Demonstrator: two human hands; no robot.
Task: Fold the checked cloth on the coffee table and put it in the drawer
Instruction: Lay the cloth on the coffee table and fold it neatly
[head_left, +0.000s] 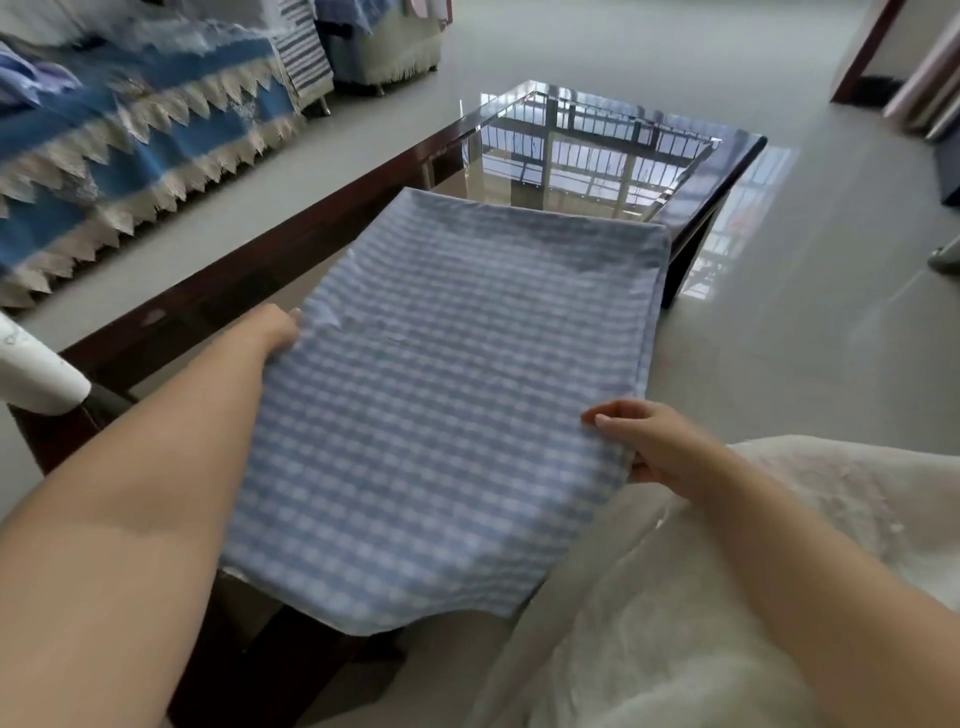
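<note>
A blue and white checked cloth (447, 405) lies spread over the near half of a dark wooden coffee table (727, 171) with a glass top. Its near edge hangs over the table's front. My left hand (275, 330) grips the cloth's left edge, with most of the fingers hidden under the fabric. My right hand (649, 441) pinches the cloth's right edge, thumb on top and fingers beneath. No drawer shows in the view.
A sofa with a blue, lace-trimmed cover (119, 150) stands to the left of the table across a strip of floor. White fabric (675, 597) lies at the lower right, under my right arm. A white object (36, 374) sits at the left edge. Shiny tiled floor lies to the right.
</note>
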